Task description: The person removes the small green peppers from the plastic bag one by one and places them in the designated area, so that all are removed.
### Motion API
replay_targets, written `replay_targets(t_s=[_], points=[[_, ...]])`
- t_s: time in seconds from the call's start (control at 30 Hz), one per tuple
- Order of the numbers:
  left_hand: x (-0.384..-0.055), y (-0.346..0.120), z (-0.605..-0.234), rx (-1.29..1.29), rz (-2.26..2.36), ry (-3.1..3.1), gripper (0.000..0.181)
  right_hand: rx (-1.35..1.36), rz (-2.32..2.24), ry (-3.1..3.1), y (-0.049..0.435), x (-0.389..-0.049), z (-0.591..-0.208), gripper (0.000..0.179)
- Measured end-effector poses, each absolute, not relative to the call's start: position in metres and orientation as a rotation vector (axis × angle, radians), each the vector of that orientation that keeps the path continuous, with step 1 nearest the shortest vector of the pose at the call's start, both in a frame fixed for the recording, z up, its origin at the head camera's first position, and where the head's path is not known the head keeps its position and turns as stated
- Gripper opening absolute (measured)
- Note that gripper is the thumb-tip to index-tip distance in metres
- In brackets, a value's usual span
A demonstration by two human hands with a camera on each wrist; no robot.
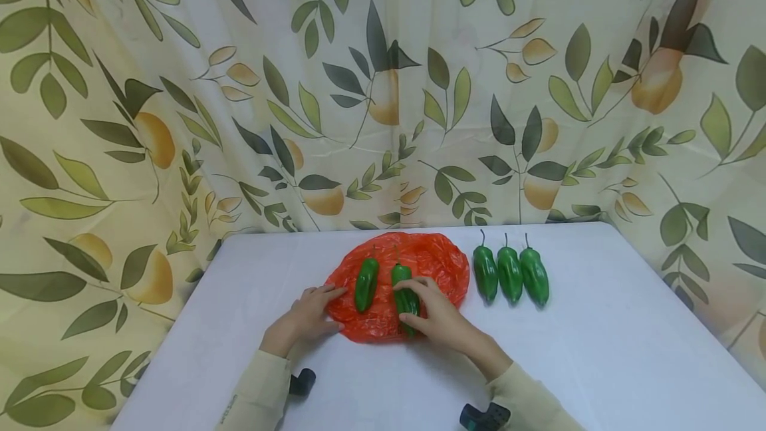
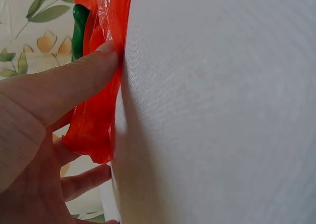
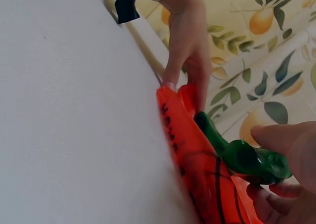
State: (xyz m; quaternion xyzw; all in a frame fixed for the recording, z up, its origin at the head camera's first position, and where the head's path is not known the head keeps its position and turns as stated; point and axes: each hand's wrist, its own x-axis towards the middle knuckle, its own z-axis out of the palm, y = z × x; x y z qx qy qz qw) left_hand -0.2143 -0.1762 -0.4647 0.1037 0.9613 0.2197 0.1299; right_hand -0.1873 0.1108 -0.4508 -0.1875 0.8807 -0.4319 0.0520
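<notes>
A red plastic bag [image 1: 439,278] lies flattened on the white table, with two long green peppers on it. My right hand [image 1: 441,314] holds the right-hand green pepper [image 1: 401,276], thumb on one side and fingers on the other. In the right wrist view the same pepper [image 3: 247,160] sits between thumb and fingers over the bag. The other green pepper [image 1: 366,285] lies to its left, untouched. At the bag's left edge rests my left hand [image 1: 311,314], thumb and fingers spread. The left wrist view shows the thumb [image 2: 94,68] against the red plastic [image 2: 96,120].
Three more green peppers [image 1: 510,275] lie side by side on the white table [image 1: 598,351], right of the bag. Behind the table's far edge hangs a curtain [image 1: 383,85] printed with leaves and fruit. Dark devices [image 1: 483,416] are worn at both wrists.
</notes>
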Motion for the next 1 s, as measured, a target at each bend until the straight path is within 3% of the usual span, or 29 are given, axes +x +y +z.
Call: replay_targets(t_s=[1.0], points=[[-0.212, -0.176, -0.465, 0.314, 0.638, 2.812, 0.073, -0.621, -1.339, 2.908, 0.181, -0.185, -0.434, 0.049]])
